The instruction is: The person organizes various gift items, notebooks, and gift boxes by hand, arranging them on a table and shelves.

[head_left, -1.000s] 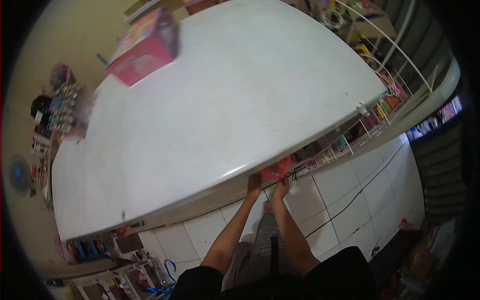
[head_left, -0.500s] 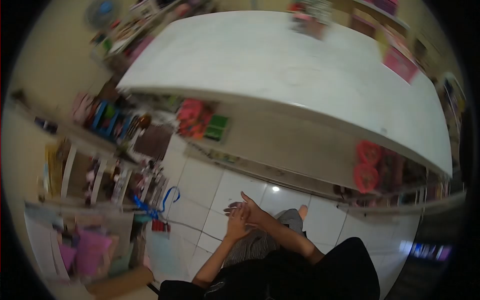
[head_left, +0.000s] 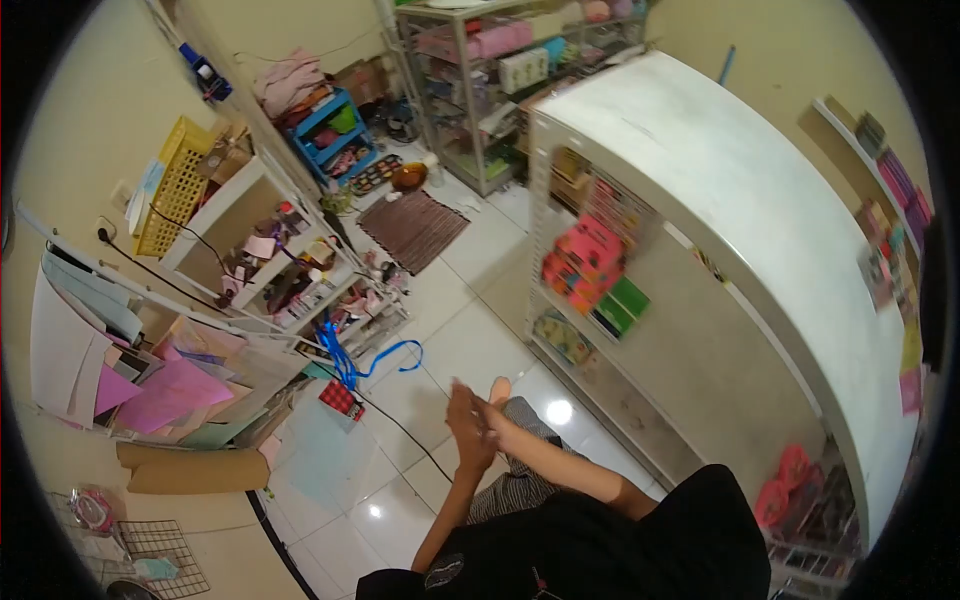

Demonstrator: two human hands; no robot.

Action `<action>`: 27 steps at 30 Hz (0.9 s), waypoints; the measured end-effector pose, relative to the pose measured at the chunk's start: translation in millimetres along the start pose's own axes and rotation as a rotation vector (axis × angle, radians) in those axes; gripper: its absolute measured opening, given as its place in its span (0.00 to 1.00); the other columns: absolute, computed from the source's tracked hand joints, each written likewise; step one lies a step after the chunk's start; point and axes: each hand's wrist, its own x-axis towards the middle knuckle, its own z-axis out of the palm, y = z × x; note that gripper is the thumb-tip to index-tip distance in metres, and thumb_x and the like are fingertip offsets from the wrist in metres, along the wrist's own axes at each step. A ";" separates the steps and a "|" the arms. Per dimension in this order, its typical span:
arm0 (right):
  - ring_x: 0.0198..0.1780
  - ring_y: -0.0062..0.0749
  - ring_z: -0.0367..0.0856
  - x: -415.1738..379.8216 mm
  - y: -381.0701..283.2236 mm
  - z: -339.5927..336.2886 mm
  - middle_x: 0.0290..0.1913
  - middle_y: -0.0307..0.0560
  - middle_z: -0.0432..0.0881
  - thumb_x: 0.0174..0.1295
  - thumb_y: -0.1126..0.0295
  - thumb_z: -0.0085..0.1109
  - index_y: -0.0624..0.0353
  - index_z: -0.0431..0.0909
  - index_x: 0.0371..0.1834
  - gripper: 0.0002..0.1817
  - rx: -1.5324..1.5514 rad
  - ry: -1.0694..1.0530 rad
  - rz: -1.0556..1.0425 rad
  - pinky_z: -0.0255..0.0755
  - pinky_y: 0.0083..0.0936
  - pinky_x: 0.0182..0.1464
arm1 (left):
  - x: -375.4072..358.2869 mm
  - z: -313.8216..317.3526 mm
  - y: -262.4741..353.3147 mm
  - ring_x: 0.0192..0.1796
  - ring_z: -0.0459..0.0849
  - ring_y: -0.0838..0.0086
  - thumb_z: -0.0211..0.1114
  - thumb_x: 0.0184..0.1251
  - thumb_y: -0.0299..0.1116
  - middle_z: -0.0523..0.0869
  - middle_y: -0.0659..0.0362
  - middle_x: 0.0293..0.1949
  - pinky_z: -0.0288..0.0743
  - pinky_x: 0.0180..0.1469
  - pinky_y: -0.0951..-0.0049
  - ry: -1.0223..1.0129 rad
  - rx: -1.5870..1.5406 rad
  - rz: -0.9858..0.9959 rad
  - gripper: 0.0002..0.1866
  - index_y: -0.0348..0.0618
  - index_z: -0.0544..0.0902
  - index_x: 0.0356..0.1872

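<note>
My left hand (head_left: 467, 432) and my right hand (head_left: 492, 416) meet in front of my body, palm against palm. The left fingers are stretched out and point away from me. My right hand lies flat against the left and is partly hidden by it. I see nothing held between them. Below the hands are my striped trousers, a bare foot (head_left: 500, 388) and the white tiled floor (head_left: 425, 385).
A white counter (head_left: 730, 150) with shelves curves along the right, holding a pink patterned bag (head_left: 585, 262) and a green box (head_left: 622, 305). On the left stand a cluttered rack (head_left: 265, 255), blue ribbon (head_left: 340, 355), and a paper holder (head_left: 75, 370). A cable (head_left: 405, 430) crosses the floor.
My view has turned left, so the counter now sits to the right and more of the left shelves shows. The hands have shifted from fingers crossing to palms pressed together.
</note>
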 end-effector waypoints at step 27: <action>0.14 0.13 0.49 199.7 -461.9 9.9 0.12 0.29 0.52 0.52 0.65 0.50 0.52 0.58 0.10 0.17 0.276 1.012 -1.109 0.43 0.14 0.18 | 626.2 62.6 -273.1 0.16 0.48 0.81 0.50 0.42 0.18 0.50 0.66 0.12 0.46 0.17 0.77 0.126 -0.003 -0.104 0.16 0.42 0.51 0.10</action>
